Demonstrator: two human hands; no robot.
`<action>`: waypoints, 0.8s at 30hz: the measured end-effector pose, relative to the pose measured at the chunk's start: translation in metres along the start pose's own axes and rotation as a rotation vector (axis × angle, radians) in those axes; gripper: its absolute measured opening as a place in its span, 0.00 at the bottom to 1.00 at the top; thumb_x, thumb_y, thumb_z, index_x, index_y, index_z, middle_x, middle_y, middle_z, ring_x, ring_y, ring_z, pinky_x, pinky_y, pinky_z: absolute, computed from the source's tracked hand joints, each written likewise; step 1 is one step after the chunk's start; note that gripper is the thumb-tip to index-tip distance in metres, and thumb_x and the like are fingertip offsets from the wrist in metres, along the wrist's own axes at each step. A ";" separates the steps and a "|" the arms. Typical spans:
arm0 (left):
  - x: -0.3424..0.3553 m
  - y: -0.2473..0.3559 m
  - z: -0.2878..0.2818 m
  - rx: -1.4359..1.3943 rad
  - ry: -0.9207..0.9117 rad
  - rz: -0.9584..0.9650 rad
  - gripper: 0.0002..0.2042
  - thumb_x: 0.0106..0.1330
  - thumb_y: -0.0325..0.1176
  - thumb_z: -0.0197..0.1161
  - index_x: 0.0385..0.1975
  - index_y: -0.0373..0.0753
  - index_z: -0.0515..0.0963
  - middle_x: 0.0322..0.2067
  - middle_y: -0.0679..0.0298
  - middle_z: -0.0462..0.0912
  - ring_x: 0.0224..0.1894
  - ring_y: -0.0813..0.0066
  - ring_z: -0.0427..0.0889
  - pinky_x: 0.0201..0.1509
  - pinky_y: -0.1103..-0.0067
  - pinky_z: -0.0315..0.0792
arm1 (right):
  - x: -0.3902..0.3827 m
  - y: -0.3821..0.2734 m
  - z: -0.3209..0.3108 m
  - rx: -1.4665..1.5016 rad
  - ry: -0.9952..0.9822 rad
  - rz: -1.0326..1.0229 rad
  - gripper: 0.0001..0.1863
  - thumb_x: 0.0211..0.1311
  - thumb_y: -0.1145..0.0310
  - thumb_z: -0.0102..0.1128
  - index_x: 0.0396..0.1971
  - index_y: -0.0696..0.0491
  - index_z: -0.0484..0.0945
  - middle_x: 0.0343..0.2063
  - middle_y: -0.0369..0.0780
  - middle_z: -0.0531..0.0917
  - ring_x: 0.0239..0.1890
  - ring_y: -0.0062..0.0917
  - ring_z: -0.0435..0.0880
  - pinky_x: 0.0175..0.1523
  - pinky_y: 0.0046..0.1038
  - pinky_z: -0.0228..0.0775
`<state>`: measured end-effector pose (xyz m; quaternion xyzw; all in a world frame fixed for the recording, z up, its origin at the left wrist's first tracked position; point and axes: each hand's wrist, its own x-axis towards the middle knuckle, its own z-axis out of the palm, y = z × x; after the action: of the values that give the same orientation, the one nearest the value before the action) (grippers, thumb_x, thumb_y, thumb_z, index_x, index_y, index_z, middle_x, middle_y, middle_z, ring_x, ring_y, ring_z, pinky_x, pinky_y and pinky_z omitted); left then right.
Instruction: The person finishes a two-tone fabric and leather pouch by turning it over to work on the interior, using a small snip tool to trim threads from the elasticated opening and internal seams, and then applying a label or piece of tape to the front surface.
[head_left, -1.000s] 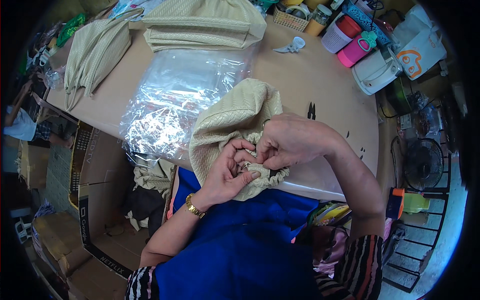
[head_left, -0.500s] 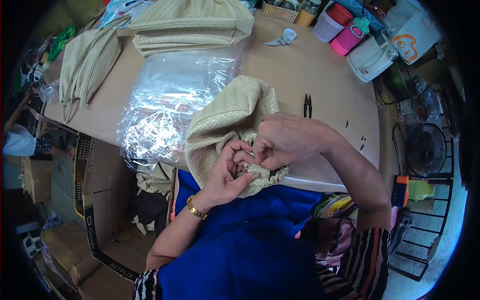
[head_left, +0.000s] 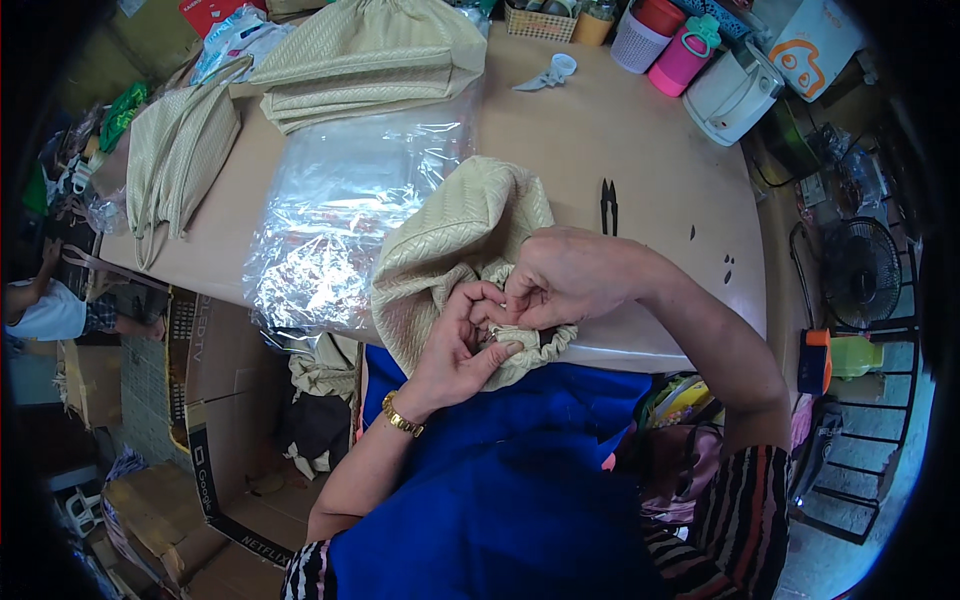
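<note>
A cream woven-textured bag with a gathered, ruffled opening rests at the table's near edge, against my blue apron. My left hand pinches the gathered rim, its thumb lying along the cloth. Close beside it, my right hand is bent over the same rim with finger and thumb pressed together. What lies between the right fingertips is too small or hidden to make out. Black thread snips lie on the table beyond my right hand.
Clear plastic bags are stacked left of the work. Behind them sit another cream bag and a drawstring bag. A pink bottle and white kettle stand far right. A cardboard box is below the table's left side.
The view has shifted slightly, so the table and surroundings appear displaced. Both hands keep their grip at the bag's rim, with hardly any visible finger movement.
</note>
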<state>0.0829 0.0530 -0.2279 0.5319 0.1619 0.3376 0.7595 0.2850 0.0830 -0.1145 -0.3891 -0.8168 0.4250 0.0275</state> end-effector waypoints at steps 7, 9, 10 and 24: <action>0.002 0.002 0.001 0.017 0.010 -0.028 0.26 0.61 0.25 0.66 0.54 0.36 0.59 0.44 0.63 0.74 0.49 0.79 0.74 0.55 0.81 0.66 | -0.006 0.005 0.004 -0.033 0.045 0.057 0.08 0.52 0.68 0.63 0.27 0.58 0.82 0.14 0.44 0.75 0.16 0.28 0.72 0.26 0.32 0.62; 0.002 0.004 0.002 0.002 -0.012 -0.061 0.25 0.61 0.25 0.66 0.54 0.35 0.59 0.44 0.63 0.74 0.50 0.79 0.74 0.55 0.81 0.66 | -0.008 0.010 0.005 0.125 0.046 0.001 0.08 0.53 0.67 0.62 0.25 0.58 0.81 0.13 0.43 0.74 0.15 0.27 0.71 0.25 0.32 0.60; 0.002 0.004 0.002 0.032 -0.015 -0.047 0.25 0.61 0.24 0.66 0.54 0.35 0.59 0.45 0.63 0.74 0.50 0.79 0.73 0.55 0.81 0.66 | -0.008 0.011 0.006 0.119 0.054 -0.005 0.08 0.53 0.68 0.62 0.26 0.58 0.82 0.13 0.43 0.75 0.15 0.26 0.71 0.25 0.31 0.61; 0.005 0.005 0.004 0.103 -0.031 -0.050 0.24 0.62 0.25 0.65 0.53 0.35 0.59 0.43 0.62 0.74 0.48 0.79 0.74 0.55 0.81 0.66 | -0.013 0.004 0.011 0.196 0.140 0.019 0.14 0.51 0.65 0.62 0.15 0.60 0.78 0.10 0.44 0.72 0.15 0.31 0.72 0.26 0.35 0.63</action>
<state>0.0869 0.0547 -0.2215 0.5712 0.1805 0.3016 0.7417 0.2920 0.0686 -0.1206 -0.4211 -0.7638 0.4747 0.1185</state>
